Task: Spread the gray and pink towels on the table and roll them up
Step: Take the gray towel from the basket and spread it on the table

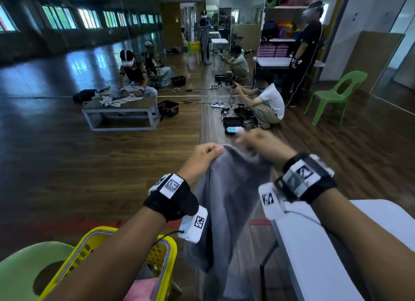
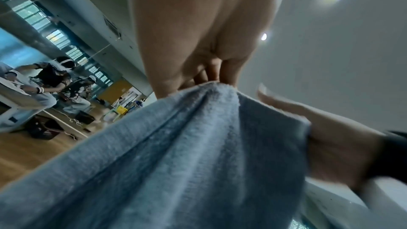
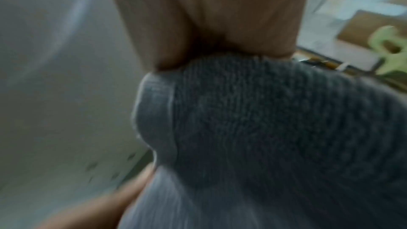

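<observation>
Two hands up: left hand pinching one gray towel at its top edge; right hand, blurred, gripping the same edge just beside. Hanging in air, off one white table; one pink towel down in one yellow basket.

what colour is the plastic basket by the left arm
Yellow: the slotted plastic basket under the left forearm shows best in the head view.
</observation>
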Demonstrator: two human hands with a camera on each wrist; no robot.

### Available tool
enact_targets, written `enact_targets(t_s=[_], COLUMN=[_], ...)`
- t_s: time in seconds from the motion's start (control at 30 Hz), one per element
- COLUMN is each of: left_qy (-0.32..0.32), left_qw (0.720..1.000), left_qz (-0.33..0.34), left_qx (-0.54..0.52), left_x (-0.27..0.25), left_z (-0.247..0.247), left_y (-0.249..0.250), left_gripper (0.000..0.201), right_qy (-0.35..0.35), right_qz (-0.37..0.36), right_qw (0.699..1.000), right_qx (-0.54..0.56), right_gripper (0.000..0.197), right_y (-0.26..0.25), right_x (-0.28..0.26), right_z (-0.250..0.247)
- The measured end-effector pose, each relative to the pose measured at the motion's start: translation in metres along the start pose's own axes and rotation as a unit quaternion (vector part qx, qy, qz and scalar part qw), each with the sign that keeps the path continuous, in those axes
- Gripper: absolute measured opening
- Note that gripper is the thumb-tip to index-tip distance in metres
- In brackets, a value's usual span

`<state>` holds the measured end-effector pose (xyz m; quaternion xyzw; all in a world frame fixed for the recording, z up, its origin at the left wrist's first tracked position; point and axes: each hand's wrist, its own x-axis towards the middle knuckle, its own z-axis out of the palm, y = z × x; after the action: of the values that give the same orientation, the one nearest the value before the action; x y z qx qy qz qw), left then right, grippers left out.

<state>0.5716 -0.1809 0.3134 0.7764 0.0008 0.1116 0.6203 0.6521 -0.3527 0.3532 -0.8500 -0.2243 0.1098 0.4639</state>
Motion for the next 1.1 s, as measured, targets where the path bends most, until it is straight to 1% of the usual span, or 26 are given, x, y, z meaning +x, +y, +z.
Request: enact_targets(t_s=[0.03,0.07,0.1,0.13,0.2,0.23,0.3,0.33,0.37,0.4,0.43,0.47,0.53,0.57,0.6,0.67,0.73,0.8,0.83,0.87,0.9,0.93,0.97,1.0,1.03,1.1], left_qy=[0.0,-0.007,-0.018,-0.026,-0.03,-0.025,-0.014,-0.008,-0.003,0.002,0.004,0.0,-0.015,-0.023,-0.026,-0.031,-0.043,-0.05,-0.052,-0.055,-0.059,-0.062,-0.069,-0.074,-0.074,-0.068], left_qw=[1.0,0.999,0.999,0.999,0.999,0.999,1.0,1.0,0.999,0.999,0.999,0.998,0.997,0.998,0.998,0.999,0.999,0.999,0.999,0.998,0.998,0.998,0.997,0.996,0.996,0.996], left_qz=[0.011,0.022,0.029,0.03,0.024,0.023,0.023,0.027,0.032,0.038,0.044,0.052,0.06,0.056,0.047,0.026,0.009,0.0,-0.001,0.001,0.009,0.017,0.023,0.02,0.012,-0.004], left_qx=[0.01,0.025,0.037,0.037,0.009,-0.004,-0.004,0.003,0.012,0.019,0.026,0.032,0.039,0.034,0.032,0.034,0.027,0.016,0.008,0.004,0.008,0.018,0.028,0.038,0.046,0.054], left_x=[0.004,0.007,0.006,0.005,-0.003,-0.007,-0.012,-0.013,-0.012,-0.01,-0.006,-0.002,0.004,0.004,0.003,-0.006,-0.014,-0.017,-0.015,-0.011,-0.007,0.001,0.008,0.018,0.029,0.05], left_z=[0.0,0.001,0.004,0.006,0.008,0.007,0.001,-0.003,-0.007,-0.01,-0.012,-0.012,-0.008,-0.007,-0.007,-0.011,-0.018,-0.024,-0.025,-0.024,-0.02,-0.015,-0.009,-0.004,0.001,0.008], left_y=[0.004,0.007,0.008,0.007,0.004,0.001,-0.007,-0.009,-0.011,-0.009,-0.007,-0.002,0.006,0.007,0.006,-0.001,-0.016,-0.03,-0.035,-0.037,-0.036,-0.035,-0.032,-0.03,-0.03,-0.031], left_gripper=[0.016,0.017,0.018,0.021,0.026,0.029,0.034,0.037,0.042,0.046,0.046,0.043,0.035,0.031,0.028,0.026,0.03,0.042,0.046,0.049,0.051,0.05,0.047,0.044,0.043,0.038], right_qy=[-0.084,-0.128,-0.134,-0.111,-0.017,0.045,0.135,0.17,0.194,0.193,0.165,0.106,-0.035,-0.062,-0.052,0.049,0.141,0.172,0.157,0.118,0.054,-0.02,-0.084,-0.121,-0.125,-0.089], right_qz=[-0.017,-0.039,-0.055,-0.071,-0.067,-0.058,-0.005,0.014,0.024,0.024,0.017,0.015,0.012,-0.006,-0.023,-0.024,0.011,0.013,0.009,0.009,0.011,0.02,0.034,0.043,0.043,0.041], right_qw=[0.995,0.989,0.989,0.99,0.984,0.973,0.921,0.904,0.908,0.937,0.965,0.983,0.989,0.984,0.977,0.961,0.932,0.922,0.936,0.958,0.976,0.983,0.978,0.97,0.962,0.951], right_qx=[-0.05,-0.056,-0.013,0.052,0.165,0.221,0.364,0.391,0.37,0.291,0.205,0.148,0.14,0.168,0.205,0.271,0.333,0.346,0.314,0.262,0.211,0.182,0.187,0.209,0.238,0.293], right_gripper=[0.056,0.051,0.038,0.028,0.033,0.034,0.026,0.024,0.026,0.033,0.042,0.049,0.061,0.058,0.048,0.022,0.02,0.02,0.015,0.015,0.022,0.028,0.029,0.026,0.021,0.013], right_y=[-0.001,-0.003,-0.005,-0.006,-0.006,-0.006,-0.005,0.001,0.005,0.01,0.013,0.015,0.024,0.025,0.023,0.019,0.022,0.026,0.03,0.033,0.035,0.035,0.035,0.038,0.043,0.056], right_x=[-0.01,-0.017,-0.021,-0.02,-0.013,-0.008,0.004,0.01,0.011,0.012,0.007,-0.001,-0.015,-0.019,-0.022,-0.017,-0.012,-0.01,-0.012,-0.015,-0.019,-0.022,-0.023,-0.021,-0.013,0.012], right_z=[0.011,0.015,0.014,0.009,-0.006,-0.016,-0.028,-0.028,-0.024,-0.015,-0.001,0.015,0.044,0.048,0.044,0.025,0.001,-0.008,-0.005,0.003,0.014,0.027,0.039,0.046,0.047,0.037])
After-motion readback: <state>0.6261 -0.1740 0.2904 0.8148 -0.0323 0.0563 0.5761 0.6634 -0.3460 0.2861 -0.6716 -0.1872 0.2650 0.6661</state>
